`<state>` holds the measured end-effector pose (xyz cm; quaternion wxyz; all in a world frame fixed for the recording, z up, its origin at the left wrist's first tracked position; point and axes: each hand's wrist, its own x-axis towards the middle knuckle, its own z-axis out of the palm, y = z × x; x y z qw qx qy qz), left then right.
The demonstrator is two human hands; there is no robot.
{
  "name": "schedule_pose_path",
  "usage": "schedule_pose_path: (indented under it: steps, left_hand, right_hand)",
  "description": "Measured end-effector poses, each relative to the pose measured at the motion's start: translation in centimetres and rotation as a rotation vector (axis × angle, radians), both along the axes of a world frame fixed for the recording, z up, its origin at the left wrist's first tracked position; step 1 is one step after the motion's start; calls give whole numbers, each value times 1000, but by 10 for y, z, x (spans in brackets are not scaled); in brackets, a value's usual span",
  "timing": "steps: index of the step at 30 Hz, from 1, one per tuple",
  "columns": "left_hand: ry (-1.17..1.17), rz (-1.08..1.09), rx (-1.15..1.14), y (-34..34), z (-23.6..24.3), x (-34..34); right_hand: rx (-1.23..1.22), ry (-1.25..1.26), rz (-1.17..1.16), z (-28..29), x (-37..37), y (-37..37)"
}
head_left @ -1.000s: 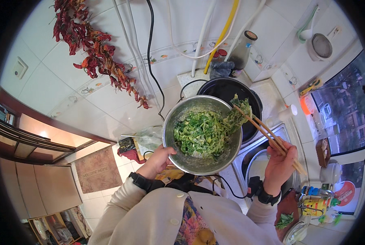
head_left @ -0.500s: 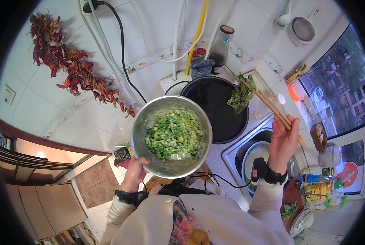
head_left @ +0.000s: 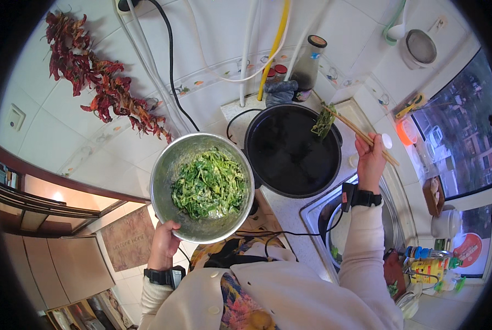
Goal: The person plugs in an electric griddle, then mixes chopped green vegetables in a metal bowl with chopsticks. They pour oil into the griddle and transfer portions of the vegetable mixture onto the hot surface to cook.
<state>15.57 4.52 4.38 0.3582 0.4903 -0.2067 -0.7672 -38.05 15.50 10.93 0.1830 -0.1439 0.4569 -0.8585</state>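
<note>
A steel bowl [head_left: 160,184] of chopped greens with a pale coating [head_left: 207,187] is held out in front of me, its lower-left rim gripped by my left hand [head_left: 166,239]. To its right sits a wide black pan [head_left: 287,154] on the counter. My right hand [head_left: 371,157] grips wooden chopsticks [head_left: 350,125], whose tips hold a dark-green clump of leaves [head_left: 323,120] at the pan's upper right edge. The pan's dark bottom shows.
A sink [head_left: 386,220] lies below the pan, with bottles [head_left: 425,269] at its right. A tall bottle [head_left: 306,71] and red-lidded jars [head_left: 280,72] stand behind the pan. Black cords [head_left: 295,234] cross near my body. Dried chilies [head_left: 97,82] hang on the left wall.
The bowl and my left hand have moved leftward and slightly down, away from the pan. My right hand has risen, carrying the clump from above the bowl to the pan's upper right edge.
</note>
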Motion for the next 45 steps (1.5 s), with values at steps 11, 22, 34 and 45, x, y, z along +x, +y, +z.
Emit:
schedule_pose_path:
  steps: [11, 22, 34, 45]
  left_hand:
    - [35, 84, 51, 19, -4, 15]
    - [-10, 106, 62, 23, -3, 15]
    - [37, 52, 29, 23, 2, 3]
    - [-10, -159, -47, 6, 22, -46]
  right_hand:
    - [72, 1, -26, -29, -15, -38]
    - [81, 16, -12, -24, -16, -39]
    - [24, 52, -18, 0, -13, -34]
    - [-92, 52, 143, 74, 67, -4]
